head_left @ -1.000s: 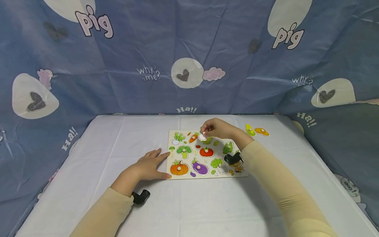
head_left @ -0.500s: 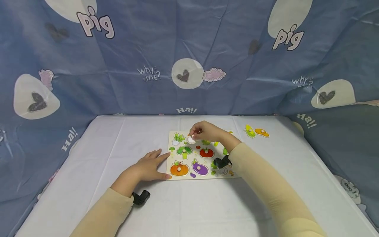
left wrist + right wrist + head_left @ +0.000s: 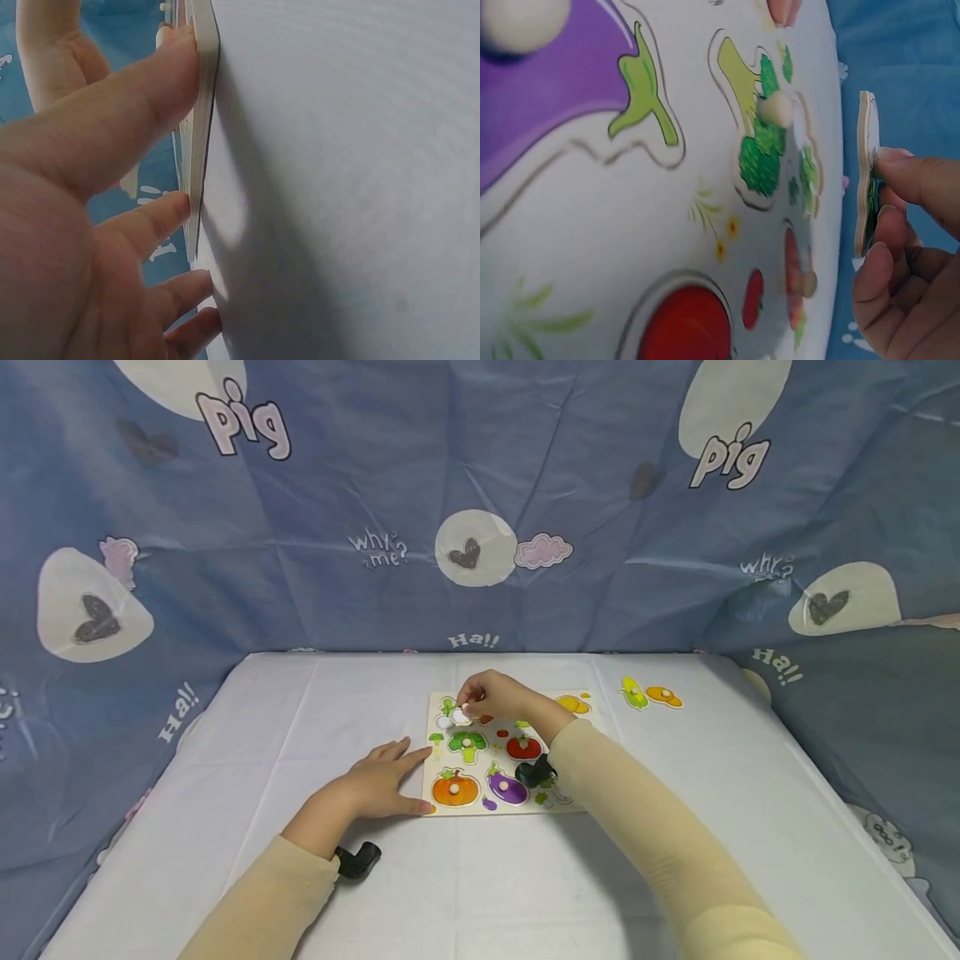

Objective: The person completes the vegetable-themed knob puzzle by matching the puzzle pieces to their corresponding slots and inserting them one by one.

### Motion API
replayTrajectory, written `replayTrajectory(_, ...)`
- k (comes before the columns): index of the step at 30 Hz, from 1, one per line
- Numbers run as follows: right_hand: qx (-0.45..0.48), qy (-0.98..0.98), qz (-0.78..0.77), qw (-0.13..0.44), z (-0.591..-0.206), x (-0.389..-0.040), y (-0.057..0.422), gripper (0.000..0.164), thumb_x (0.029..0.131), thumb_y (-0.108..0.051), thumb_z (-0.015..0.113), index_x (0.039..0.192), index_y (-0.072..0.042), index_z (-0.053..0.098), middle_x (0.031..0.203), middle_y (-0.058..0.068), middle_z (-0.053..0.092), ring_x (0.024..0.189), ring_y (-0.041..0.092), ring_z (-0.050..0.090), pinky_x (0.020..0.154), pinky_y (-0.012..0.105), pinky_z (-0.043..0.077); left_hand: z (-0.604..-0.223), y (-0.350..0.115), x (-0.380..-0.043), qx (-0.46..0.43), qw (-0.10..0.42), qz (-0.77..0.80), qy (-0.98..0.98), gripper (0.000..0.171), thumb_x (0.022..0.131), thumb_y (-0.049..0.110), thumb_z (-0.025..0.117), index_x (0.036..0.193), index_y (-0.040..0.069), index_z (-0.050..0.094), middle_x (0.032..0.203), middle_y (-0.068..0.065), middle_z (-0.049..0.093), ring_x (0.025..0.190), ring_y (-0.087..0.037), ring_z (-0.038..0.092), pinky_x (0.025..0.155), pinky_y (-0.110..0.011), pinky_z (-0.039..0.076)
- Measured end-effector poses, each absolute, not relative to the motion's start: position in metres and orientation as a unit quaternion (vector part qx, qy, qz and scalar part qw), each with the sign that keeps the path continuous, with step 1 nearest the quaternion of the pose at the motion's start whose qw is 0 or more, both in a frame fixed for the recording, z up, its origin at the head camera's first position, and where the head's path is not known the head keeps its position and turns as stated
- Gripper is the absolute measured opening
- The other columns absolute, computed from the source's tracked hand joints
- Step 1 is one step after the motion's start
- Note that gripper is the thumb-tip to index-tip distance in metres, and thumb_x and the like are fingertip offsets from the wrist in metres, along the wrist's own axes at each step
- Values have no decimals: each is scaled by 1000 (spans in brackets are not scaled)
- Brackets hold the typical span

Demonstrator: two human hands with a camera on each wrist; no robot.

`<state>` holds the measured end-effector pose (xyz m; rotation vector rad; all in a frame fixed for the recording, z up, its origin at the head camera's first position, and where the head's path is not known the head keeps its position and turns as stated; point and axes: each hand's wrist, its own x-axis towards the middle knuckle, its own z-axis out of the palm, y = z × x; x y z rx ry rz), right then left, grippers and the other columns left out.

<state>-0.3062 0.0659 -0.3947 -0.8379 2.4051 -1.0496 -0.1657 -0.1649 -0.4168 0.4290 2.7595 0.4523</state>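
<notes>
My right hand (image 3: 498, 693) pinches a wooden puzzle piece (image 3: 460, 717), white with green, over the far left part of the vegetable puzzle board (image 3: 441, 762). In the right wrist view that piece (image 3: 865, 180) is edge-on between thumb and fingers, apart from the board. Below it in the head view lies a printed leafy white vegetable space (image 3: 444, 722). My left hand (image 3: 378, 781) lies at the board's left side with fingers spread, its thumb resting on the near corner. The left wrist view shows that thumb (image 3: 161, 86) on the board's edge (image 3: 202, 135).
Knobbed broccoli (image 3: 467, 744), tomato (image 3: 513, 747), pumpkin (image 3: 454, 790) and eggplant (image 3: 506, 788) pieces sit in the board. A corn piece (image 3: 633, 692) and an orange-brown piece (image 3: 663, 696) lie on the white tablecloth at right. A blue printed curtain (image 3: 615, 610) stands behind.
My right hand has carried the white piece leftward across the board's far side, from near its middle to the far left corner. The left hand stays in place.
</notes>
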Motion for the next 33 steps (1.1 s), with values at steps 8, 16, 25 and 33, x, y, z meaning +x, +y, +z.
replayTrajectory(8, -289, 871, -355, 178, -404, -312, 51, 5, 95, -7, 68, 100, -6, 70, 90, 2, 66, 78, 13, 56, 68, 24, 50, -417, -166, -165, 150, 156, 157, 964, 96, 79, 60, 76, 156, 18, 37, 161, -25, 23, 145, -49, 22, 110, -69, 26)
replayTrajectory(16, -271, 882, -345, 169, -410, -315, 41, 5, 94, -8, 70, 99, -9, 70, 89, 2, 65, 79, 14, 54, 71, 23, 47, -419, -166, -165, 149, 155, 157, 964, 97, 79, 61, 76, 157, 20, 36, 162, -24, 22, 146, -48, 22, 110, -69, 26)
replayTrajectory(25, -259, 888, -332, 187, -414, -314, 36, 4, 96, -10, 68, 100, -10, 69, 92, 3, 64, 70, 14, 51, 59, 24, 45, -420, -165, -165, 147, 160, 161, 963, 96, 79, 60, 76, 157, 20, 36, 162, -24, 22, 146, -48, 21, 111, -69, 25)
replayTrajectory(33, -279, 891, -309, 182, -413, -315, 31, 5, 96, -9, 68, 100, -9, 71, 93, 4, 65, 73, 14, 52, 63, 23, 46, -420, -165, -165, 148, 155, 157, 964, 96, 79, 61, 76, 157, 20, 37, 162, -23, 23, 146, -48, 21, 110, -69, 25)
